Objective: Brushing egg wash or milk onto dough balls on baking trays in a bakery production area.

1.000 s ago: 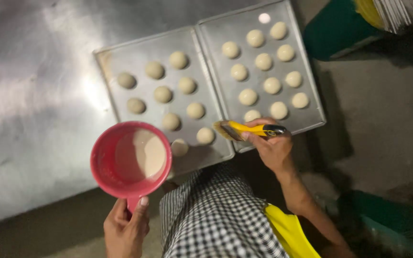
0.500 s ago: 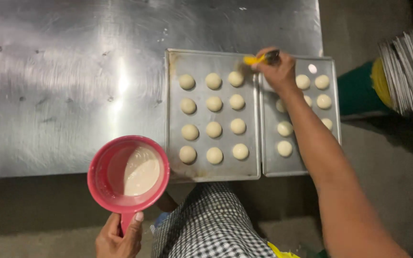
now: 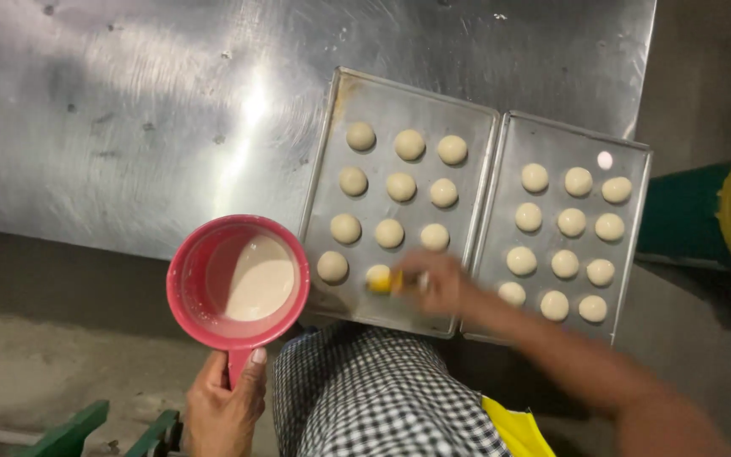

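While the left hand [image 3: 223, 398] grips the handle of a red cup [image 3: 239, 281] holding pale, milky liquid, kept off the near edge of the steel surface [image 3: 129, 127], the right hand [image 3: 440, 283] is closed around a yellow-handled brush [image 3: 387, 282]. Motion blur hides the bristles. Brush's long axis runs roughly left-right, tip pointing left, resting on or just over a dough ball [image 3: 376, 273] in the near row of the left tray [image 3: 340, 97]. Left tray: twelve balls in rows of three; next one along, at the near-left corner [image 3: 332, 267], lies just left of the brush tip, between brush and cup. Right hand clearly nearer to it; left hand occupied. Right tray [image 3: 632, 220], touching the left tray's edge, carries another twelve balls. Cup sits just left of the trays, within easy dipping reach. Checked apron [image 3: 374, 398] at bottom of frame.
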